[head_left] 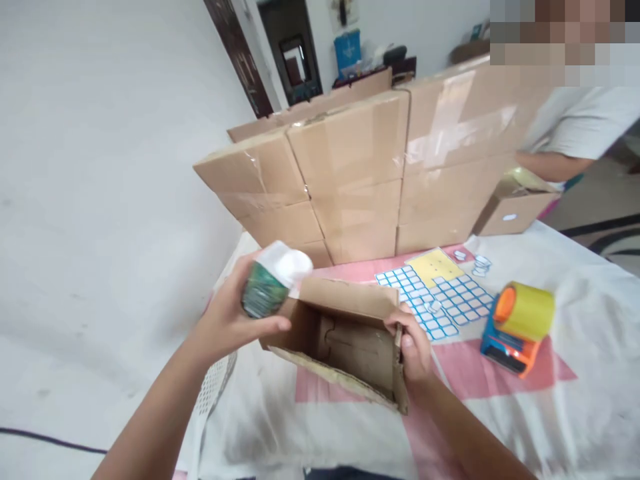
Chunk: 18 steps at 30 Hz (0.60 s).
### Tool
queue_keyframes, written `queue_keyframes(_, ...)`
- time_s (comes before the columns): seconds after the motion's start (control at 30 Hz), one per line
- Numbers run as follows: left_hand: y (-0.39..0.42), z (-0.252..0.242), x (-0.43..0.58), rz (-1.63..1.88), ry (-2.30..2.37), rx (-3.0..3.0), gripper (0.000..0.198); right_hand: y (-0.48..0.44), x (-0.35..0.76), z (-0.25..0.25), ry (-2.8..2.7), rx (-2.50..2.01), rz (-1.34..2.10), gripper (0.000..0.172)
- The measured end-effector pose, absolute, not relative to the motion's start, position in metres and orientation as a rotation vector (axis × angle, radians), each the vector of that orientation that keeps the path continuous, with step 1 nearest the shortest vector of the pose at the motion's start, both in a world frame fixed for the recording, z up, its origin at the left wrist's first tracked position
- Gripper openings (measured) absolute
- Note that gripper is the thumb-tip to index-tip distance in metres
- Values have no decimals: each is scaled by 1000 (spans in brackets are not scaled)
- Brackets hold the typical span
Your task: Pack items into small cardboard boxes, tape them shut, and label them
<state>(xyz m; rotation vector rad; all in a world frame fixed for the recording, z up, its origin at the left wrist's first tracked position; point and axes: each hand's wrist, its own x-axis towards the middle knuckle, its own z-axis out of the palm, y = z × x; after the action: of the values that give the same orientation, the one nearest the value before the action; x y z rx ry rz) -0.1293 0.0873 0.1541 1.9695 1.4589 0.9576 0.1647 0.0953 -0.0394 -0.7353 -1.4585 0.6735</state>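
Note:
My left hand (pixel 235 300) is wrapped round a green bottle with a white cap (pixel 265 287), tilted with the cap toward the right and slightly blurred. It is held up beside the left end of an open cardboard box (pixel 350 353), whose visible inside is bare brown card. My right hand (pixel 413 343) grips the right rim of that box, fingers over the edge and thumb on the near side. The box's flaps stand up, and its floor is partly in shadow.
Behind stands a tall taped cardboard partition (pixel 360 173). To the right are a sheet of blue-outlined labels (pixel 450 300) and an orange-and-blue tape dispenser (pixel 515 333) with yellow tape. A smaller box (pixel 515 207) stands near another person's arm (pixel 555 167). A white perforated object (pixel 215 387) lies left.

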Motion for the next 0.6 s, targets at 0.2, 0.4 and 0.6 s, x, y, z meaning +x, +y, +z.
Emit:
queue_keyframes(0.2,112,127,-57,-484,1353,2617,53,88,172,-38,-1451,-641,632,30)
queue_keyframes(0.4,134,104,-44,-754,1205,2555,47,82,170,-31,-1425,-515,723,29)
queue_keyframes(0.6,144,83,-42,-828,984,2580,38,79,169,-33,-1400,-527,792,28)
